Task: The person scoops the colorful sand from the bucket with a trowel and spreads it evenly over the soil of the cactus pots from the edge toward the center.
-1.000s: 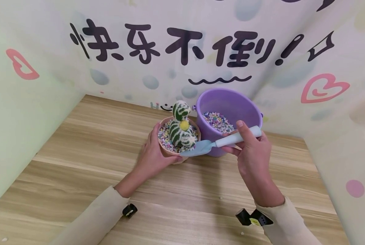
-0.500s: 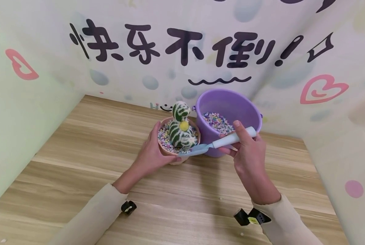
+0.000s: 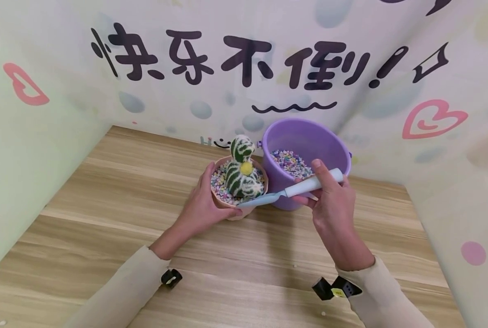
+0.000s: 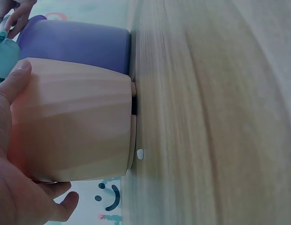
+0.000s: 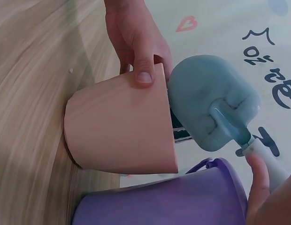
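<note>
Pot (image 3: 237, 207), peach-coloured, sits at centre frame on the tabletop (image 3: 117, 200), and I see my left hand (image 3: 203, 205) wrapped round its near-left side, thumb up on the rim and fingers curled under the front. From the left wrist view the palm lies flat against the pot's wall. My right hand (image 3: 330, 205), lower right of centre, is clenched round the pale handle of a small blue trowel (image 3: 268, 197), thumb laid along the top; the blade reaches left and touches the pot's near-right rim. Inside the pot stands a green-and-white striped cactus (image 3: 241, 171) with a yellow ball on it, ringed by pastel pebbles (image 3: 218, 182). Just beyond, touching the pot on its right, is a purple bucket (image 3: 305, 136) partly filled with the same pebbles. Farthest back, the wall (image 3: 244, 59) carries big dark lettering and pink hearts.
</note>
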Tool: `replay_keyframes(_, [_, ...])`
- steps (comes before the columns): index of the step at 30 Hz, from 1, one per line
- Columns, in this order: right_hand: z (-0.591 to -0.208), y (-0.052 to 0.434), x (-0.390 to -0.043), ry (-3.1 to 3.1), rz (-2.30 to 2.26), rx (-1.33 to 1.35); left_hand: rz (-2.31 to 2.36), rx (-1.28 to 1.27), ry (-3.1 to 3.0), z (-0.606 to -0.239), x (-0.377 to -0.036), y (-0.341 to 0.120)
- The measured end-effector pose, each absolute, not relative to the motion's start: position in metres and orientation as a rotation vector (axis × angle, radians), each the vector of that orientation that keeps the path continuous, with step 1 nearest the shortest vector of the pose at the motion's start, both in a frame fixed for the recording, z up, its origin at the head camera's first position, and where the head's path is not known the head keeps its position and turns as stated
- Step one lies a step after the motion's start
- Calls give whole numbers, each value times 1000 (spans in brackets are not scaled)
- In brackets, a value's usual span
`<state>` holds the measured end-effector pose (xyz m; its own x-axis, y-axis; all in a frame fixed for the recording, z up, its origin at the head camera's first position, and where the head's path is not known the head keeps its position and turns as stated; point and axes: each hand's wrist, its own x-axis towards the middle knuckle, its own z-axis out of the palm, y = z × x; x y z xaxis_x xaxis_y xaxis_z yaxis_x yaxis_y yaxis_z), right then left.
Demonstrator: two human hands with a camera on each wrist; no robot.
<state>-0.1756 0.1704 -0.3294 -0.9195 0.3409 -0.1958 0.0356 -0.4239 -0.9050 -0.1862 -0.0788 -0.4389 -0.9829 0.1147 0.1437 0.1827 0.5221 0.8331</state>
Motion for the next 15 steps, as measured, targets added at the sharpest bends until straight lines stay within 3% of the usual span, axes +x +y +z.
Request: replay_keyframes(15, [-317,193,-173,-1532,2529,-403,-1463,-209,-2683,-440,-183,-76])
